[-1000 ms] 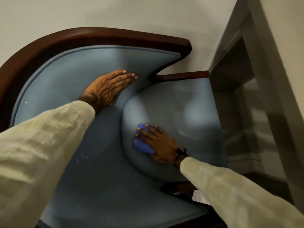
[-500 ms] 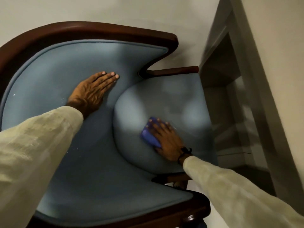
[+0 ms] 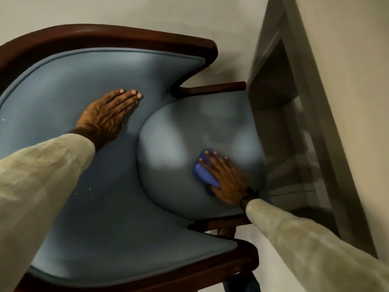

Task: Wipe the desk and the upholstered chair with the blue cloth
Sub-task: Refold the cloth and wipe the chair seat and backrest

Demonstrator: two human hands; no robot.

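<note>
Pale wall and grey doorframe (image 3: 315, 127) backing upholstered chair (image 3: 88, 228); right hand (image 3: 226, 178), fingers spread, pressing blue cloth (image 3: 203, 172) on seat cushion (image 3: 174, 157), now sliding rightward from centre; left hand (image 3: 107, 116) bracing flat, empty, on backrest; chair wiping progressing.

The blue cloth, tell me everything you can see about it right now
The blue cloth is a small, soft-looking rag in a saturated violet-blue, darker than the pale blue upholstery beneath it. It lies bunched and flattened on the rounded seat cushion of the chair, toward the cushion's right part. The right hand presses down on it with fingers spread, covering much of it; only its left edge and a bit near the fingertips show. It is slightly blurred, so weave or stitching cannot be told.
</note>
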